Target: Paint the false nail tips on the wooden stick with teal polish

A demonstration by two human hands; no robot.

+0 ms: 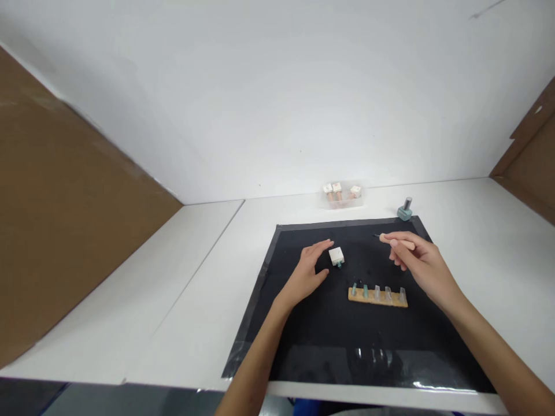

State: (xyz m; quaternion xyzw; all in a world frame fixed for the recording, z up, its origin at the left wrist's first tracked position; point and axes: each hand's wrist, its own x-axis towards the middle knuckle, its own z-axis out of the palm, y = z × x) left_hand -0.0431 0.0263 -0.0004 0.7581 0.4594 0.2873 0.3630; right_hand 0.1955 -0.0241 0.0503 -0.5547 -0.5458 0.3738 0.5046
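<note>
My right hand [414, 257] pinches a small brush [405, 243] with a pale peach handle. Its thin dark tip points left, above the black mat [312, 329]. My left hand [307, 271] is open, fingers apart, beside a small white square block [336, 256] with a teal bit at its lower edge; I cannot tell whether the fingers touch it. Between and below my hands lies a wooden strip [377, 299] with several nail tips standing on it. A teal nail tip [365, 290] is among those at the left; a clear nail tip [402, 295] stands at the right end.
A teal nail polish bottle [404, 213] with a silver cap stands by the mat's far right corner. Behind the mat, a clear plastic box [344, 203] holds pinkish pieces with white square tops. A white wall [277, 115] and brown side panels [65, 219] enclose the table.
</note>
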